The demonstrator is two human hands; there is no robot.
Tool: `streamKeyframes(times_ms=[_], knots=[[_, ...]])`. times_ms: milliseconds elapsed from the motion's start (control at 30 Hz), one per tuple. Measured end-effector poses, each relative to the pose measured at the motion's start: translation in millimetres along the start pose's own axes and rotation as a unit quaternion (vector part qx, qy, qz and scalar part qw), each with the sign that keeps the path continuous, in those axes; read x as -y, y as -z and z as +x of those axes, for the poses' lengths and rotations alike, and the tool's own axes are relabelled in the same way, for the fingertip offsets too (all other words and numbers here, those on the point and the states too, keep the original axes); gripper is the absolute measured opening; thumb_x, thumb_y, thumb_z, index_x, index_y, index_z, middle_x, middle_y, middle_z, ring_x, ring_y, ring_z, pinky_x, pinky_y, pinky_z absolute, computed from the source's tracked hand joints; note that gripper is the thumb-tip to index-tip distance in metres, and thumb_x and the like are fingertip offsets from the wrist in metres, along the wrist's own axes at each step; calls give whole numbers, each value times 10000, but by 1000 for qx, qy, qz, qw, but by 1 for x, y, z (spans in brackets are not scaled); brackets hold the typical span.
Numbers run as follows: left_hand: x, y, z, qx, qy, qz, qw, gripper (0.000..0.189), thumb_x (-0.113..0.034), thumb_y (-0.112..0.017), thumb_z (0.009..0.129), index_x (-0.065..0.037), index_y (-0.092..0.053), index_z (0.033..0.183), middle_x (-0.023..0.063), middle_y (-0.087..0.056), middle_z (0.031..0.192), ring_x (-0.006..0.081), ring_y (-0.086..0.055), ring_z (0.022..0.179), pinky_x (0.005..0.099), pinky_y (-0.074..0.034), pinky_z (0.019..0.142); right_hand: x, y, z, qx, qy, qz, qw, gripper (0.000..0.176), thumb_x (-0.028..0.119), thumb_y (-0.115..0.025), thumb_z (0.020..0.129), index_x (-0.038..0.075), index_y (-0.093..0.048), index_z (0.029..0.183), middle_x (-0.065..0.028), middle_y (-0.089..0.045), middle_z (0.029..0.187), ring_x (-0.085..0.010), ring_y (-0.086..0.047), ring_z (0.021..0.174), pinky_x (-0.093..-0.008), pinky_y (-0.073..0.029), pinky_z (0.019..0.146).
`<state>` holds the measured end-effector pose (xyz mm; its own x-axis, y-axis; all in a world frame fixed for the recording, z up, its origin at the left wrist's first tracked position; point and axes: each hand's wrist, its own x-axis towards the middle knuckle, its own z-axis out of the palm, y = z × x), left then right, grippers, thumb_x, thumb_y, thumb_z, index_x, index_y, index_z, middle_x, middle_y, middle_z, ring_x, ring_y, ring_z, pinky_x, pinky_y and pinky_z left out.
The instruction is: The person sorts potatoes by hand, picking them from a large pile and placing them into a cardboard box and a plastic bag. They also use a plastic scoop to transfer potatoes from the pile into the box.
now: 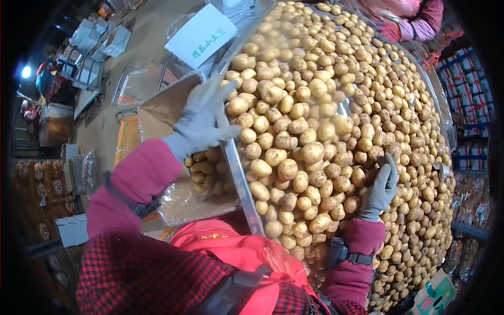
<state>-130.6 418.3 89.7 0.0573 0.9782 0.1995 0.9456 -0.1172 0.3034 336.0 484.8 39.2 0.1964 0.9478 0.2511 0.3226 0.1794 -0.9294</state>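
Many small potatoes cover a wide table with a metal rim. My left hand, in a grey glove, is at the rim with its fingers spread, slightly blurred and holding nothing visible. Below it stands an open cardboard box lined with clear plastic, with some potatoes inside. My right hand, also gloved in grey, rests over the heap at the right. Its fingers stretch away from me against the potatoes, and nothing shows in its grasp.
A white carton flap with green writing lies beyond the box. At the far side of the heap is another person's red-gloved hand. Stacked cartons line the right. A green printed box sits at the lower right.
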Motion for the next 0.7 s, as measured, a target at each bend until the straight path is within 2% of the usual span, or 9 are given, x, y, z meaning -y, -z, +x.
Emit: streamKeyframes(times_ms=[67,167,200,300,367,433,500,600,700], knots=[[-11,-27,19,80,1,15,997,1028,-536,-789,749,-173,-369,1615,279,-335,1617,445,-325,1494,556,-209,1252,3,-1,-1,1,-9,21,1000,367,188,-516,1109,-47,-619,1370,-140,-683,1298,-204,-645,1189,-344,-494,1060],[-23,-56,49,68,30,0,997,999,-560,-749,796,-178,-347,1626,290,-359,1605,452,-354,1483,547,-268,1222,9,-3,-1,-1,-21,22,1000,362,180,-517,1109,-48,-620,1370,-140,-682,1295,-203,-645,1186,-347,-495,1060],[-28,-69,56,28,52,-43,997,970,-540,-743,822,-194,-338,1632,293,-377,1596,448,-384,1462,531,-295,1210,12,-3,-1,-1,-33,16,999,362,180,-518,1108,-47,-620,1371,-141,-682,1291,-203,-643,1190,-349,-496,1061],[-49,-76,91,40,25,-4,999,959,-523,-750,835,-180,-339,1631,288,-416,1576,445,-417,1448,508,-325,1203,13,-4,-1,2,-33,8,999,359,175,-514,1109,-45,-620,1372,-143,-682,1293,-205,-641,1194,-350,-496,1061],[-68,-78,118,82,64,15,994,933,-554,-732,854,-176,-361,1622,274,-449,1559,440,-456,1423,509,-350,1192,13,-5,1,0,-30,19,999,351,162,-518,1104,-45,-626,1366,-144,-686,1287,-205,-646,1183,-352,-502,1054],[-58,-109,144,44,74,-58,995,882,-582,-704,881,-199,-388,1610,265,-451,1562,436,-485,1397,501,-376,1175,14,-5,-2,-3,-31,18,999,341,150,-524,1098,-44,-635,1356,-145,-689,1284,-204,-652,1172,-352,-508,1047],[-74,-116,165,61,86,-88,990,869,-620,-680,883,-217,-401,1601,238,-450,1575,425,-474,1407,502,-372,1172,11,-4,-2,-8,-32,32,999,327,127,-541,1087,-41,-641,1349,-144,-693,1279,-202,-657,1165,-347,-510,1042],[-116,-117,206,145,138,8,980,891,-634,-668,864,-222,-389,1602,184,-469,1567,401,-435,1436,555,-365,1146,13,-6,-2,-14,-20,19,1000,316,88,-556,1073,-34,-642,1352,-140,-693,1280,-196,-655,1169,-334,-505,1043],[-131,-144,236,121,60,26,990,880,-617,-665,874,-260,-354,1615,222,-427,1572,430,-457,1398,583,-364,1125,16,-8,-3,-21,-47,38,998,315,84,-553,1073,-30,-644,1352,-138,-694,1279,-188,-653,1170,-328,-504,1040]])
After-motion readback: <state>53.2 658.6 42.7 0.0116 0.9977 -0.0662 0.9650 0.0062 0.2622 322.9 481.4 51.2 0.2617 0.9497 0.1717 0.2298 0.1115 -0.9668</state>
